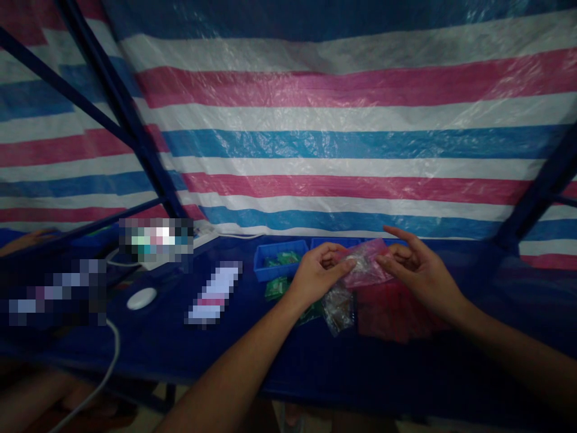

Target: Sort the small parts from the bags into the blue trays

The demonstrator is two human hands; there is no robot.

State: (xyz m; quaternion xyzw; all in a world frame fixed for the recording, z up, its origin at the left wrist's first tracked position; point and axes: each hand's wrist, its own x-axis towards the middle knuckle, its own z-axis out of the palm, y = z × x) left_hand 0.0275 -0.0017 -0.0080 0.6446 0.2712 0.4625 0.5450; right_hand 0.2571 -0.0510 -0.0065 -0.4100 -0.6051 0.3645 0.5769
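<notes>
My left hand (318,270) and my right hand (417,267) meet above a dark blue table (252,355), both pinching a small pink plastic bag (367,267) between thumb and fingers. The right index finger sticks out above the bag. Just below the bag lies a clear plastic bag (338,310) with something brownish in it, next to a stack of red bags (392,313). Green packets (276,287) lie under my left wrist.
A blue bin (261,267) with green packets stands behind my left hand. A white round object (141,297) and a white cable (106,367) lie to the left. A striped tarpaulin (338,138) on dark poles walls the back. Another person's hand (27,239) shows at far left.
</notes>
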